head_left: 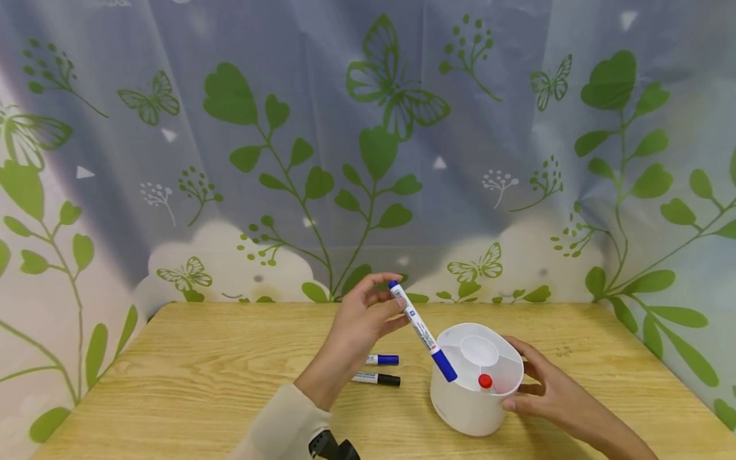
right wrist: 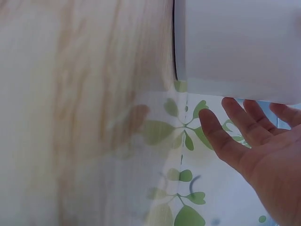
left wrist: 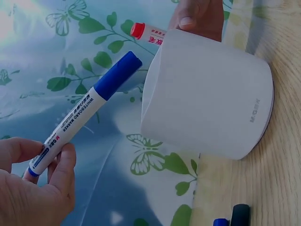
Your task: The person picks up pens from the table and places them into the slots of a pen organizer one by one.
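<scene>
My left hand (head_left: 359, 322) pinches a blue whiteboard marker (head_left: 418, 324) near its back end. The marker slants with its blue cap downward, overlapping the near rim of a white pen holder (head_left: 467, 412) in the head view. In the left wrist view, the cap (left wrist: 117, 75) shows just outside the holder's opening. My right hand (head_left: 552, 390) holds the holder's right side, thumb towards the front and fingers curved farther back; the right wrist view shows fingertips (right wrist: 230, 104) right at its wall. Inside the holder stands a red-ended marker (head_left: 485, 382).
A blue-capped marker (head_left: 386, 360) and a black-capped marker (head_left: 386, 379) lie on the wooden table (head_left: 230, 383) left of the holder, partly hidden behind my left arm. A curtain (head_left: 322, 128) printed with leaves and butterflies hangs behind the table's far edge.
</scene>
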Tool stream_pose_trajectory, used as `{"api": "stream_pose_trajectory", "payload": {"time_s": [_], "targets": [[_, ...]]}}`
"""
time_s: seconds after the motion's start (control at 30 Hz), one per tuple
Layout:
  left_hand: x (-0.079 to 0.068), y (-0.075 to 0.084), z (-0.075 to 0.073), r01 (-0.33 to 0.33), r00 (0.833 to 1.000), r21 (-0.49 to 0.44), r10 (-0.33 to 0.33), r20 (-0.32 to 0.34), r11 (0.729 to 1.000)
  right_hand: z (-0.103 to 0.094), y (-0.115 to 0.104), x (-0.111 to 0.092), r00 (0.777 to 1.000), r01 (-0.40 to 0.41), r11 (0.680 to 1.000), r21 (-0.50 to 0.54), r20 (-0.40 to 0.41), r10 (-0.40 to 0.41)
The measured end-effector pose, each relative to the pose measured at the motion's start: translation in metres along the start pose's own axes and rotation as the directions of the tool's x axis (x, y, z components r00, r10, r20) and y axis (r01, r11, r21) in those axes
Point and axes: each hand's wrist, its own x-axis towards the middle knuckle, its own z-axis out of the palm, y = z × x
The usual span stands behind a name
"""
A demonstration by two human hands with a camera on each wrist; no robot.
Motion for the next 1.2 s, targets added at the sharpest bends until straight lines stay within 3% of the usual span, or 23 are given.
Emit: {"api": "stream_pose_trajectory", "payload": {"time_s": [0.33,0.8,1.2], "targets": [[0.006,-0.008,0.017,0.003,1.000,-0.047,-0.003,-0.015,0.999,0.003,0.001,0.001,0.997,0.078,0.997,-0.024,-0.019,-0.078],[0.001,-0.027,0.024,0.022,1.000,0.021,-0.023,0.018,1.000,0.001,0.000,0.001,0.999,0.033,0.998,-0.057,-0.015,-0.033],[-0.003,-0.034,0.028,0.039,0.998,0.046,-0.041,0.037,0.998,0.002,-0.001,0.001,0.999,0.029,0.999,-0.044,-0.022,-0.030]]}}
